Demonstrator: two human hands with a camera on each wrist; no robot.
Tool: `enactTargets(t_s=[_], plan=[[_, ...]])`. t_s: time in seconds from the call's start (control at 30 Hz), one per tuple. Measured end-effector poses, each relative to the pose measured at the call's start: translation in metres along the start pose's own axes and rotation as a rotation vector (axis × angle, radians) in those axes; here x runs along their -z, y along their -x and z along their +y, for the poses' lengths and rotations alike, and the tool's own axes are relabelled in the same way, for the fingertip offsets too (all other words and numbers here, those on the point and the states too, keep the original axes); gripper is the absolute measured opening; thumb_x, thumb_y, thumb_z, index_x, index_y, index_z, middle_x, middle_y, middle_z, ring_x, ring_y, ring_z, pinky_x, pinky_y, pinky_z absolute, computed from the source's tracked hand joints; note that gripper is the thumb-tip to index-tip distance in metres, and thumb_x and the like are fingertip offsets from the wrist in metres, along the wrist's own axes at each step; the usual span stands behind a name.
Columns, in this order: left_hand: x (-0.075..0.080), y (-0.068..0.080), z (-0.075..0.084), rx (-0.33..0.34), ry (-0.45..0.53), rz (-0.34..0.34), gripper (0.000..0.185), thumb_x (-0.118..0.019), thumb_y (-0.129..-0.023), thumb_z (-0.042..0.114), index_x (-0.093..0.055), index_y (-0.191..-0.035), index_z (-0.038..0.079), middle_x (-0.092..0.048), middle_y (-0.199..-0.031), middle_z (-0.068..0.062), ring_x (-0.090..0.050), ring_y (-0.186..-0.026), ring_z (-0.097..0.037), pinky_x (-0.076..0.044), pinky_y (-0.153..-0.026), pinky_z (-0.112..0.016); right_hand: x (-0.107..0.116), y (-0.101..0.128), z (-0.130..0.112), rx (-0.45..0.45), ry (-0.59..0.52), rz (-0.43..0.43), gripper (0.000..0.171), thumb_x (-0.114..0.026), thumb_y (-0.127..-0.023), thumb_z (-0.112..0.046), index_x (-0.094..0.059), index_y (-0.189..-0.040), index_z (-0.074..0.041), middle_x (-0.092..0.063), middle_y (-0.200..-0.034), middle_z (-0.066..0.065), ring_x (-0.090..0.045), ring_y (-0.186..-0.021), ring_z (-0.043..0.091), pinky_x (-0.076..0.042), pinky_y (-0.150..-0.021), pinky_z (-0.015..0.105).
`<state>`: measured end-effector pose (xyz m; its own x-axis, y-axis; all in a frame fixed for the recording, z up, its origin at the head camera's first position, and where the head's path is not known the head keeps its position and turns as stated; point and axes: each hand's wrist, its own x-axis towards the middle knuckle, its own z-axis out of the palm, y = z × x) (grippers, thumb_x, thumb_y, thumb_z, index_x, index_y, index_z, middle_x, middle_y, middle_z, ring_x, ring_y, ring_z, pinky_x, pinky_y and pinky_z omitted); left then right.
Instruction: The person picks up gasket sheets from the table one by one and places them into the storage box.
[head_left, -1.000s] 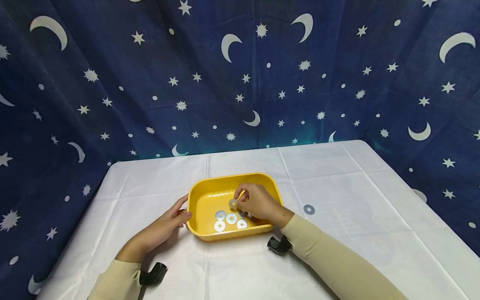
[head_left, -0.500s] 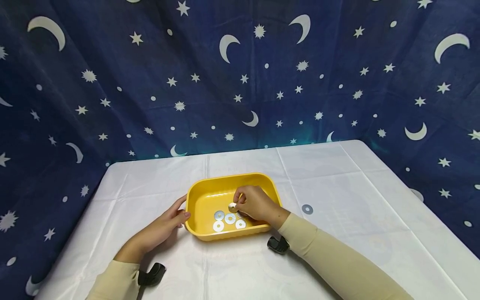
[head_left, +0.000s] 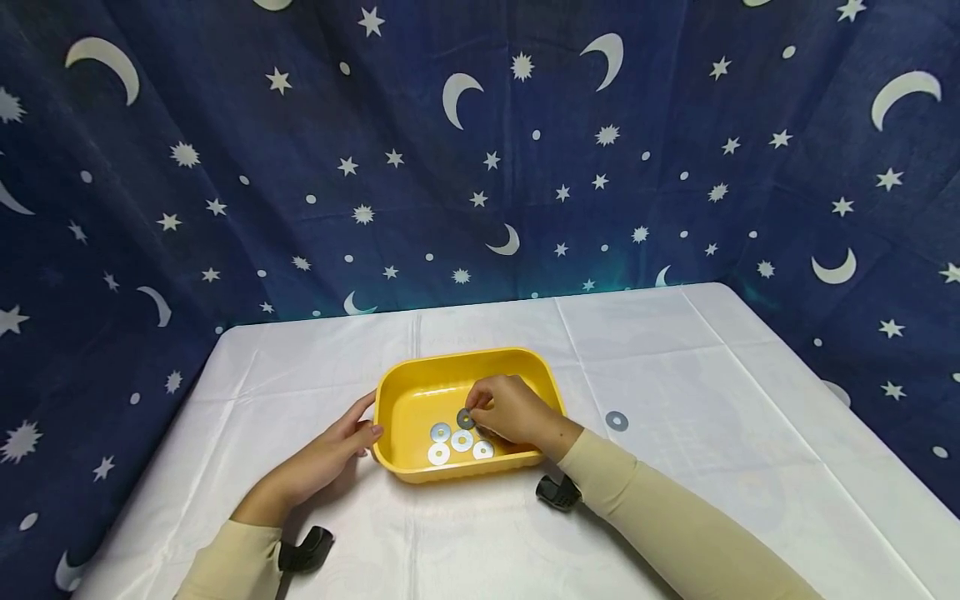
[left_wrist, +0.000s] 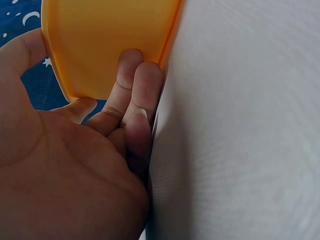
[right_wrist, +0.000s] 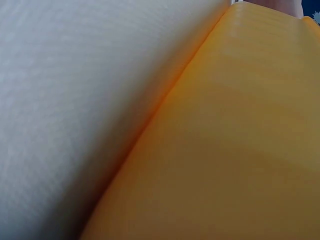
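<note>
A yellow plastic tray (head_left: 408, 398) sits on the white-covered table. At its left end my left hand (head_left: 333, 452) grips it, thumb over the rim and fingers against the outer wall, as the left wrist view shows close up. Inside the tray my right hand (head_left: 517, 410) pinches a grey metal washer (head_left: 460, 416) between thumb and fingertips. Several flat washers (head_left: 432, 456) lie on the tray floor below and left of it; part of that floor is hidden behind the right hand. The right wrist view is mostly the tray's outer wall (right_wrist: 210, 150).
One more washer (head_left: 608, 422) lies on the white tablecloth (head_left: 712, 483), right of the tray. Behind the table hangs a dark blue curtain (head_left: 420, 108) with moons and stars. A black wrist camera (head_left: 306, 550) is strapped at each sleeve.
The pinched washer has come down slightly toward the others and tilted, now looking darker. The right hand has shifted a little downward with it. The left hand and tray hold still.
</note>
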<state>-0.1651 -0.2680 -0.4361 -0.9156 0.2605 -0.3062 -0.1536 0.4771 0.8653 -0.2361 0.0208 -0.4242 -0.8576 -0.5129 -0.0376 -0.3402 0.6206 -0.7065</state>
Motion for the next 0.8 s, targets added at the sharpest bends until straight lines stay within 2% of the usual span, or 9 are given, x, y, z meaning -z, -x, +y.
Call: enactTargets(t_s=[0.13, 0.23, 0.43, 0.6, 0.73, 0.8], plan=[[-0.0005, -0.0003, 0.0001, 0.0, 0.002, 0.001, 0.066, -0.044, -0.105, 0.041, -0.012, -0.161, 0.027, -0.057, -0.137, -0.011, -0.051, -0.118, -0.021, -0.036, -0.1, -0.04, 0.0003, 0.0019, -0.0006, -0.012, -0.035, 0.0, 0.008, -0.069, -0.092, -0.012, -0.069, -0.084, -0.011, -0.066, -0.08, -0.002, -0.053, -0.057, 0.011, -0.043, -0.048, 0.02], [-0.0004, -0.0002, 0.0003, -0.001, 0.007, 0.002, 0.065, -0.044, -0.105, 0.04, -0.013, -0.161, 0.027, -0.058, -0.134, -0.011, -0.051, -0.116, -0.021, -0.035, -0.099, -0.039, 0.0, 0.0029, -0.0009, -0.028, -0.065, 0.0, 0.008, -0.067, -0.092, -0.012, -0.068, -0.084, -0.011, -0.065, -0.077, -0.001, -0.05, -0.048, 0.011, -0.041, -0.044, 0.019], [-0.0015, -0.0004, 0.0001, 0.011, 0.003, 0.006, 0.065, -0.045, -0.105, 0.042, -0.014, -0.16, 0.029, -0.058, -0.135, -0.01, -0.05, -0.117, -0.021, -0.035, -0.098, -0.039, -0.0003, 0.0046, -0.0018, -0.069, -0.088, 0.008, 0.008, -0.066, -0.093, -0.014, -0.066, -0.085, -0.013, -0.063, -0.076, 0.001, -0.05, -0.045, 0.012, -0.042, -0.044, 0.02], [-0.0035, -0.001, -0.0013, 0.031, 0.004, 0.021, 0.064, -0.045, -0.104, 0.044, -0.015, -0.16, 0.032, -0.06, -0.13, -0.008, -0.049, -0.115, -0.023, -0.034, -0.098, -0.039, -0.0018, 0.0061, 0.0002, -0.052, -0.083, 0.029, 0.008, -0.065, -0.093, -0.015, -0.065, -0.085, -0.015, -0.062, -0.071, 0.001, -0.049, -0.042, 0.012, -0.041, -0.042, 0.02], [-0.0033, -0.0009, -0.0004, 0.032, -0.006, 0.03, 0.064, -0.045, -0.104, 0.045, -0.016, -0.159, 0.032, -0.06, -0.127, -0.008, -0.048, -0.113, -0.024, -0.034, -0.097, -0.04, -0.0013, 0.0074, -0.0009, -0.03, -0.067, 0.061, 0.005, -0.065, -0.094, -0.016, -0.067, -0.089, -0.014, -0.066, -0.081, 0.002, -0.048, -0.042, 0.011, -0.041, -0.043, 0.02], [-0.0029, -0.0009, -0.0003, 0.034, -0.01, 0.034, 0.064, -0.045, -0.104, 0.045, -0.016, -0.159, 0.033, -0.06, -0.127, -0.008, -0.048, -0.113, -0.024, -0.035, -0.097, -0.04, -0.0001, 0.0085, -0.0025, 0.0, -0.036, 0.115, 0.005, -0.066, -0.094, -0.019, -0.068, -0.091, -0.015, -0.068, -0.087, 0.0, -0.048, -0.046, 0.01, -0.041, -0.047, 0.02]])
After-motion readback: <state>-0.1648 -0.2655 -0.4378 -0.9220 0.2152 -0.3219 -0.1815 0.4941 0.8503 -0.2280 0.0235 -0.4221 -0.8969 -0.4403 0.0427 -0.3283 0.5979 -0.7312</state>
